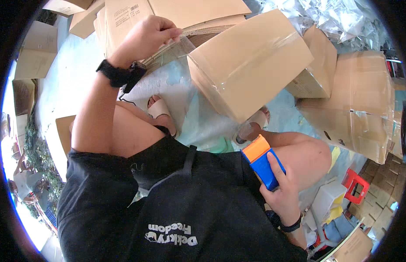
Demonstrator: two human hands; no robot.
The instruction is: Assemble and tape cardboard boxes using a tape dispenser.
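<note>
A closed brown cardboard box (255, 61) stands tilted before my knees, with shiny clear tape across its top. My left hand (157, 35) is raised at the box's far left corner, thumb and fingers pinched together. From those fingertips a see-through strip of tape (179, 49) hangs toward the box's left edge; exactly where it sticks is hard to make out. My right hand (281, 187) is wrapped round a blue and orange tape dispenser (265, 163), held above my right thigh, apart from the box. Its orange end points up and away from me.
Flattened cardboard sheets (190, 15) are stacked behind the box. More cartons (351, 100) stand at the right, and silvery plastic wrapping (325, 22) is heaped at the far right. A red plastic stool (356, 185) is at the lower right. Cartons (34, 50) also stand at the left.
</note>
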